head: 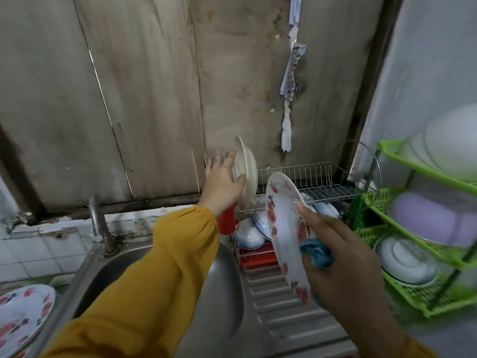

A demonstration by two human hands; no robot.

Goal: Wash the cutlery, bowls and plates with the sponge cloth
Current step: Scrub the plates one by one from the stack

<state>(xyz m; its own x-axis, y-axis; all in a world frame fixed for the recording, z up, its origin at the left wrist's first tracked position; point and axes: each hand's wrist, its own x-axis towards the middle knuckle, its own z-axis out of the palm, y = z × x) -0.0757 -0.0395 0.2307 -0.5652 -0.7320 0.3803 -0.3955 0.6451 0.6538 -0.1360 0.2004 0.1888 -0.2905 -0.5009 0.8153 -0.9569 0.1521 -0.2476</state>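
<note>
The left hand (223, 180) was at the wire dish rack (333, 190), its fingers spread wide and fairly straight against a white plate (249, 171) standing upright at the rack's left end. In front of the rack, the right hand (343, 259) gripped a tilted floral plate (282, 218) by its edge, the blue sponge cloth (316, 253) bunched between its fingers and the plate

A single view was provided by a wide-angle camera worn on the head, pointed forward and down over the sink (227, 285) toward the wall (129, 99). The left hand (223, 182) was seen farther out. The right hand (343, 259) and its flowered plate (281, 218) were caught nearest the lens.
</note>
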